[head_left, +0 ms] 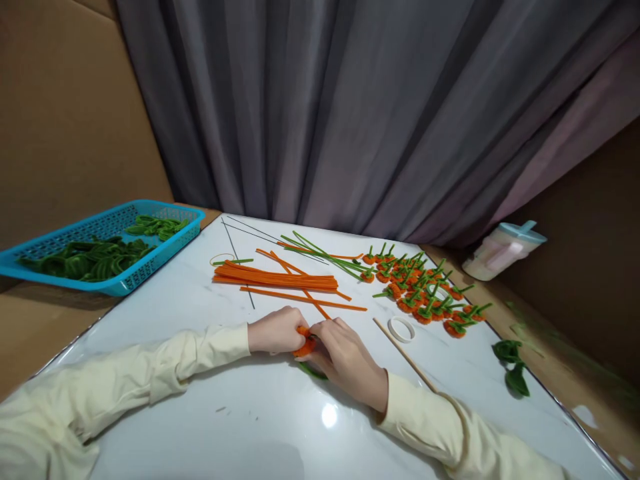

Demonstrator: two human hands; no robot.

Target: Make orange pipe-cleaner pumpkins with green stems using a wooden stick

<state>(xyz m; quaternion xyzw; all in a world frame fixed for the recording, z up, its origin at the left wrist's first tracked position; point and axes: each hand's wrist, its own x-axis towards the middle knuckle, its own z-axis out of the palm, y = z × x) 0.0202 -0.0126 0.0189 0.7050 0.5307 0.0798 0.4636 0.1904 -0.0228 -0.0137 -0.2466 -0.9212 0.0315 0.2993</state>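
Note:
Both my hands meet over the near middle of the white table (240, 413). My left hand (280, 331) is closed around a small orange pipe-cleaner piece (304, 348). From the other side, my right hand (344, 357) pinches the same piece, its fingers bent over it. A green pipe-cleaner stem (314, 372) sticks out below, under my right fingers. Just beyond lies a bundle of orange pipe cleaners (275, 277), with several loose strips around it. To the right stand many small orange pumpkin-like shapes (413, 300) with green stems.
A blue basket (117, 288) with green pipe-cleaner pieces stands at the left. Green pipe cleaners (325, 255) and thin dark wires lie at the back. Near my right arm are a white tape ring (401, 329), a wooden stick (403, 353) and green leaves (515, 373). A lidded cup (503, 250) is far right.

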